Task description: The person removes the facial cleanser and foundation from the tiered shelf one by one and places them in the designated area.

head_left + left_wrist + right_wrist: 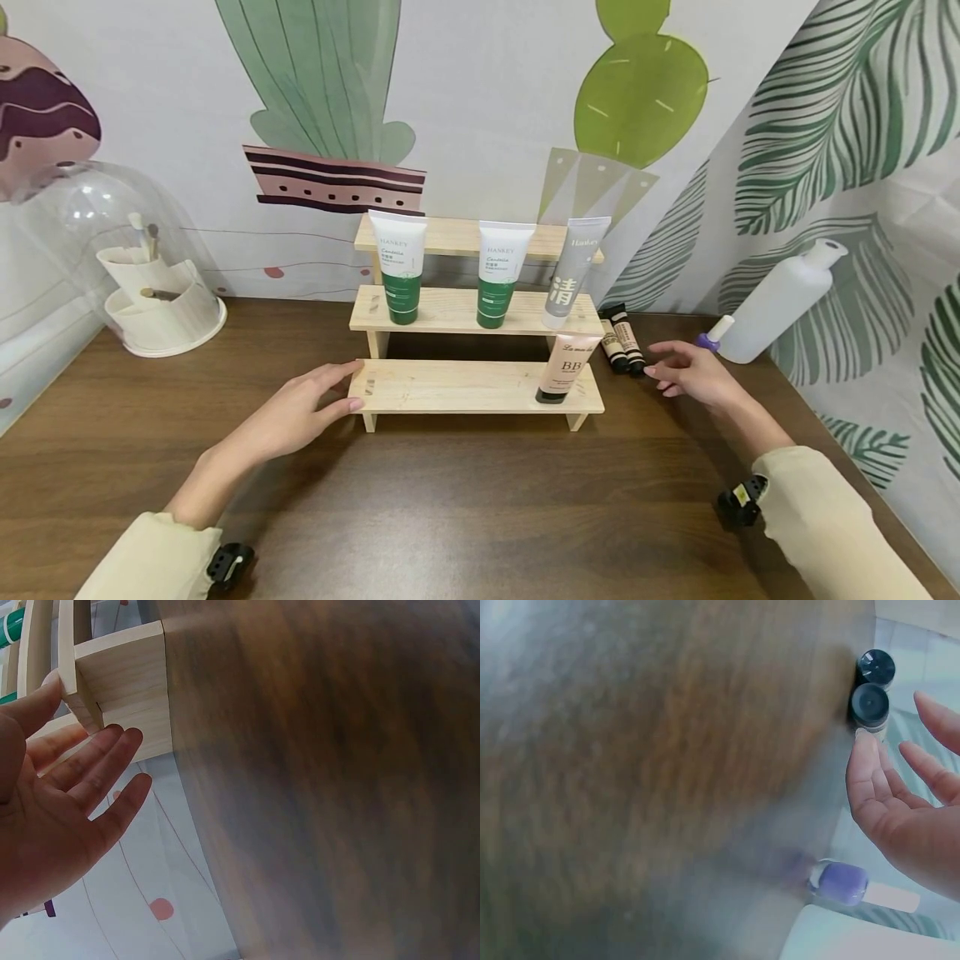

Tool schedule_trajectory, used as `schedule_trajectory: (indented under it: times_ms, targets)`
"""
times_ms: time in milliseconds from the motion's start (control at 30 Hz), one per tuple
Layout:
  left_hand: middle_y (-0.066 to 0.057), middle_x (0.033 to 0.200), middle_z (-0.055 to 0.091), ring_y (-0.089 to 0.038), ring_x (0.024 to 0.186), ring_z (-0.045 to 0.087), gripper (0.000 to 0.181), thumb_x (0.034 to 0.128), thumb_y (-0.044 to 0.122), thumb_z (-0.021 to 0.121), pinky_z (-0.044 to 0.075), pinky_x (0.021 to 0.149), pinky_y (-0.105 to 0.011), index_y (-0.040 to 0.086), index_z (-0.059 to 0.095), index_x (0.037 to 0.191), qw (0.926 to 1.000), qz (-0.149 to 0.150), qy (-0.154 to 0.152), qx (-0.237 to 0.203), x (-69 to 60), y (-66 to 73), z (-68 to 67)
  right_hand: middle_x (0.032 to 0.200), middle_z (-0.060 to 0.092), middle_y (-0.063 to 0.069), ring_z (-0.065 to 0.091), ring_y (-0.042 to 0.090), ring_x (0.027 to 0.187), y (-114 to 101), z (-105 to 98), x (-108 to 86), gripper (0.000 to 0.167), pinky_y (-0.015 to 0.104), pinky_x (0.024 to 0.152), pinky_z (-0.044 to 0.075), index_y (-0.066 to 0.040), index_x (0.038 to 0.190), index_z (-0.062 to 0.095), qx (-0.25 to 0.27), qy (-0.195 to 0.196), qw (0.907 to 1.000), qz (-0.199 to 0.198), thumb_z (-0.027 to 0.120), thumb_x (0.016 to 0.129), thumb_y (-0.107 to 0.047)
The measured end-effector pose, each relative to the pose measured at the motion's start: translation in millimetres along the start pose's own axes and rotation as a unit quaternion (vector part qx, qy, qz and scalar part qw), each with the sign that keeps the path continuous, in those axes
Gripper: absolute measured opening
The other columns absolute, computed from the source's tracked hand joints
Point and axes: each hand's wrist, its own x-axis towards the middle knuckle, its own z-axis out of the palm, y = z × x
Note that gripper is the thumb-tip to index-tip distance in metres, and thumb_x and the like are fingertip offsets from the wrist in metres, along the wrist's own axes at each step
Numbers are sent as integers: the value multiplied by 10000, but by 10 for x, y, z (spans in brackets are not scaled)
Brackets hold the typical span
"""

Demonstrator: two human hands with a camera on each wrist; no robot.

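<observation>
A three-step wooden display stand point(442, 387) stands on the table. My left hand point(296, 412) holds the left end of its lowest step, with thumb and fingers on either side of the board point(86, 712). My right hand point(693, 379) is beside two small black-capped tubes point(625, 340) lying right of the stand. Its fingers are loosely bent around nothing, and one fingertip is close to a black cap point(871, 705); I cannot tell if they touch. The middle step bears two green-and-white tubes point(402, 275) and a grey tube point(573, 275). A beige BB cream tube point(566, 371) stands on the lowest step.
Behind my right hand are a purple nail polish bottle point(712, 335) with a white cap and a white bottle point(780, 304). At the far left, a clear dome point(82, 200) covers a white brush holder point(161, 312). A patterned cloth point(480, 108) hangs behind the table.
</observation>
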Motion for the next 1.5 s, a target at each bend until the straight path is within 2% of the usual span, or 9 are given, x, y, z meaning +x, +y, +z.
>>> schedule_trajectory:
  times_ms: [300, 500, 700, 933, 1233, 1500]
  targets:
    - [-221, 1241, 511, -334, 1061, 532, 493, 892, 214, 605, 414, 888, -495, -47, 468, 1288, 10000, 18, 25, -21, -13, -12, 4, 961, 568, 216, 607, 246, 744, -154, 30, -120, 490, 367, 656, 542, 129, 1263, 394, 12, -145, 9990, -427, 610, 880, -88]
    - [-222, 1235, 513, -332, 1051, 536, 495, 891, 212, 606, 418, 882, -494, -51, 466, 1287, 10000, 5, 15, -40, -12, -10, 4, 960, 587, 215, 622, 236, 749, -336, 156, -207, 459, 369, 643, 539, 128, 1239, 425, 91, -311, 9960, -833, 619, 867, -59]
    - [-223, 1216, 524, -327, 1033, 544, 493, 884, 198, 615, 427, 870, -490, -58, 469, 1280, 10000, 4, 24, -27, -11, -15, 10, 948, 592, 191, 625, 235, 764, -529, 307, -282, 412, 346, 635, 535, 63, 1189, 501, 56, -347, 9923, -1190, 662, 839, -85]
    - [-222, 1210, 526, -328, 1037, 542, 494, 888, 199, 611, 424, 873, -492, -62, 465, 1281, 10000, 36, 12, -20, -5, -9, 4, 974, 593, 218, 610, 161, 780, -699, 464, -366, 345, 343, 650, 537, 27, 1121, 552, 10, -457, 9870, -1542, 682, 816, -66]
    - [-236, 1231, 511, -362, 1095, 507, 488, 889, 189, 607, 401, 902, -511, -60, 464, 1284, 10000, 2, -9, 3, -7, 0, -3, 922, 619, 157, 598, 157, 836, -821, 644, -431, 288, 237, 692, 501, 42, 1051, 575, -171, -212, 9753, -2192, 691, 797, -26]
    - [-233, 1233, 512, -361, 1101, 504, 478, 889, 177, 606, 398, 907, -509, -58, 467, 1283, 10000, 41, 25, 17, -7, -1, 2, 899, 623, 137, 600, 132, 813, -861, 799, -430, 228, 244, 693, 500, 23, 979, 570, 127, -4, 9774, -2112, 693, 790, -17]
